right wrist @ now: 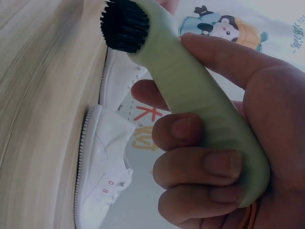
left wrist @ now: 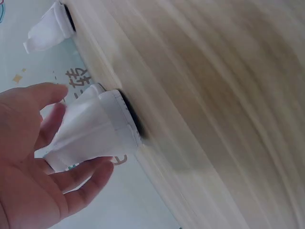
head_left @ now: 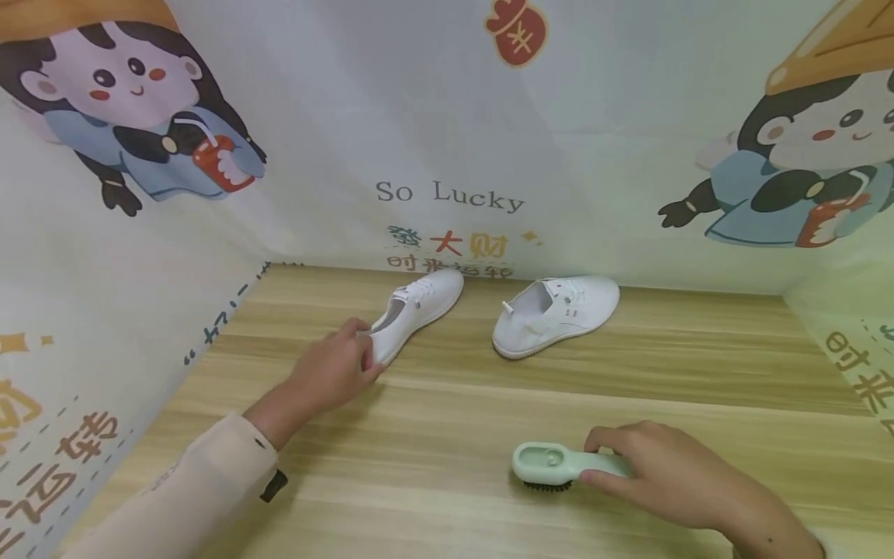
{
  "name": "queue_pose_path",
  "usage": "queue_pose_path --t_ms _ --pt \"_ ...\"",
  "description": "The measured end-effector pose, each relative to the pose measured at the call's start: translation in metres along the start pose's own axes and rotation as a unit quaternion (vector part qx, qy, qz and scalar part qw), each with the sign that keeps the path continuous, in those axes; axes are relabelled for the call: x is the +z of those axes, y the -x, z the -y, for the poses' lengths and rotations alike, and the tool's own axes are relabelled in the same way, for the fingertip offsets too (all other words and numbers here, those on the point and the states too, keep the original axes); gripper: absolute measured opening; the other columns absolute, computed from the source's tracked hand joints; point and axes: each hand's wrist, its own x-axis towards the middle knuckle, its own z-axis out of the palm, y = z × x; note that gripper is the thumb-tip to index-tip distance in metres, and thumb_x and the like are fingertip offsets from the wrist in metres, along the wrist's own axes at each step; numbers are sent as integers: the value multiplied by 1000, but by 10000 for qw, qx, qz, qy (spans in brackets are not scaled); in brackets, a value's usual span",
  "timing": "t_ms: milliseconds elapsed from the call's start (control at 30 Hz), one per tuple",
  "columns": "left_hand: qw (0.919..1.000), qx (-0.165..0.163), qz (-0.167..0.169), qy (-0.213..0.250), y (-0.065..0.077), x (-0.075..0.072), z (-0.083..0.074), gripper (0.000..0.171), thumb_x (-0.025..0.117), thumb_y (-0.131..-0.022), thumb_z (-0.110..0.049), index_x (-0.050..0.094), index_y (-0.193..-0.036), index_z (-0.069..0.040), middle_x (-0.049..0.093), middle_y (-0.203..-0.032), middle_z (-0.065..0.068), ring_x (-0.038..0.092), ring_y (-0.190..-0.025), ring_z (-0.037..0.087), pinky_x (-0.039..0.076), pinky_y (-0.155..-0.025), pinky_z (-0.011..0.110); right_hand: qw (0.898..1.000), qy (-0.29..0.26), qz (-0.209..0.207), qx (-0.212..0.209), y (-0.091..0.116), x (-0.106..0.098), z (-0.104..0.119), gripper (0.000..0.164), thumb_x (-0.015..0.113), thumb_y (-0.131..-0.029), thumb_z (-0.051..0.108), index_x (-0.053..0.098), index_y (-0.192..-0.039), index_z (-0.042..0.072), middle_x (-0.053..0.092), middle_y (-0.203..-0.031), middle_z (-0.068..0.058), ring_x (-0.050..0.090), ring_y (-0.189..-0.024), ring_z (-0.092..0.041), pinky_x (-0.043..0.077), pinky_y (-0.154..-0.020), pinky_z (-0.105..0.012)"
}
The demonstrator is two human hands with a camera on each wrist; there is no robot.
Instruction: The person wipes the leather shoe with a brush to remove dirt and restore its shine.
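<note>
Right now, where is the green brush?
In the head view, the green brush is low and right of centre, held in the person's right hand, bristles down; the white shoe on the right lies beyond it.

The lower-right brush (head_left: 569, 464) is pale green, its bristles (head_left: 548, 487) black; the central shoes (head_left: 590, 303) are white, the surface (head_left: 419, 458) streaked tan.

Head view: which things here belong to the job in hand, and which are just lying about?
Seemingly part of the job:
- green brush, in the right hand
- left white shoe, its heel in the left hand
- right white shoe, untouched, probably the pair's other half

Apparently just surroundings:
- printed sheet behind the shoes
- wood-grain surface underneath
</note>
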Motion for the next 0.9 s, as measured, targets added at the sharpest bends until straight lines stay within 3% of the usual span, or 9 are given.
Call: queue_pose_path --t_ms 67,133,233,433,567,733,900 --pt "9998 -53 -107 129 -1 0 -1 26 76 -87 -31 64 -98 -10 61 -121 16 62 -79 25 51 -59 39 10000 -11 11 13 0 -1 0 29 58 -95 58 67 -97 30 60 -80 20 47 -68 4 42 -62 -23" --pt "9995 -143 -152 241 -2 1 -1 44 76 -87 -31 57 -120 -8 62 -119 16 64 -81 27 52 -61 42 10000 -24 16 -5 0 -1 -1 29 58 -95 57 67 -98 30 61 -81 21 47 -68 4 43 -62 -23" --pt "9993 -236 -158 241 -4 1 0 57 76 -87 -30 50 -133 -7 62 -120 18 65 -84 29 54 -64 45 10000 -43 28 -39 0 -1 0 30 58 -95 58 68 -99 29 62 -82 21 48 -69 5 44 -63 -23" --pt "9984 -522 16 206 -6 1 3 42 76 -86 -28 63 -115 -1 61 -108 17 61 -73 27 51 -59 43 10000 -69 4 -67 -1 -1 0 32 58 -95 57 68 -99 28 60 -80 21 46 -66 4 42 -61 -22" --pt "9982 -548 232 109 -5 0 4 36 79 -82 -33 68 -98 -3 61 -94 13 56 -65 24 45 -52 38 10000 -63 17 -67 -2 -1 -1 31 59 -95 56 68 -99 27 59 -79 21 45 -64 4 41 -61 -22" --pt "9973 -450 579 73 -2 -1 8 37 85 -75 -40 62 -74 -11 55 -75 3 47 -60 17 35 -50 30 10000 10 28 14 -2 0 -4 32 59 -94 57 68 -99 27 59 -80 22 45 -66 4 41 -61 -22" --pt "9953 -289 876 302 6 -7 15 40 86 -75 -38 55 -69 -13 52 -69 -1 43 -59 13 33 -52 27 10000 25 7 34 -1 2 -5 32 59 -94 58 68 -98 28 59 -79 21 46 -66 4 41 -62 -23"
